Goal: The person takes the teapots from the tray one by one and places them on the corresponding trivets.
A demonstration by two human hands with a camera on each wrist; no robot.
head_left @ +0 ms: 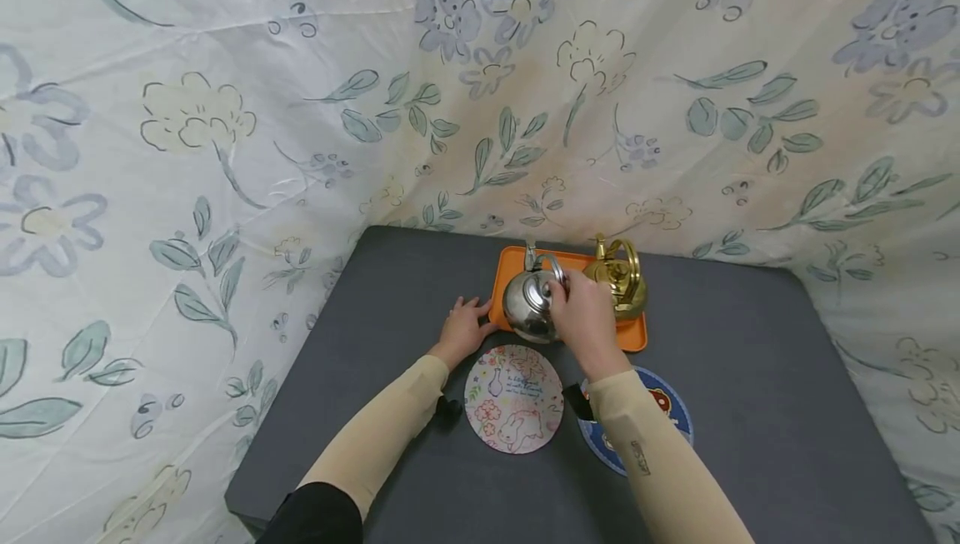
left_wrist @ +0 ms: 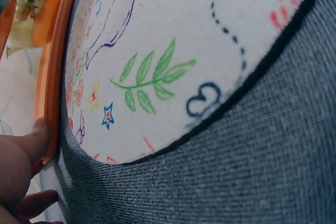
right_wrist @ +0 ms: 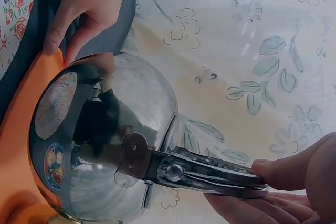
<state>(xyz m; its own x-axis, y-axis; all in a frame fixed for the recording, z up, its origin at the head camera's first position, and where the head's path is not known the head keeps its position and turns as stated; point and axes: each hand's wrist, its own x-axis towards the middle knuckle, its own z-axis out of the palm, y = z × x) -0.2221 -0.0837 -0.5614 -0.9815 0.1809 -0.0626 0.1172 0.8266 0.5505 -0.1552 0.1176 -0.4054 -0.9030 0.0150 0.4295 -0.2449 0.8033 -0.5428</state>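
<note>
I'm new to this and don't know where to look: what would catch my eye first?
Probably the shiny silver kettle, gripped by the right hand over the orange tray, with a gold kettle to its right. Nearer the person, a round patterned mat lies on the dark table, left of a blue mat partly hidden by the right sleeve.

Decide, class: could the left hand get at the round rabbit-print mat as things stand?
Probably yes: the left hand touches the orange tray near the round rabbit-print mat, and nothing seems to lie between hand and mat.
</note>
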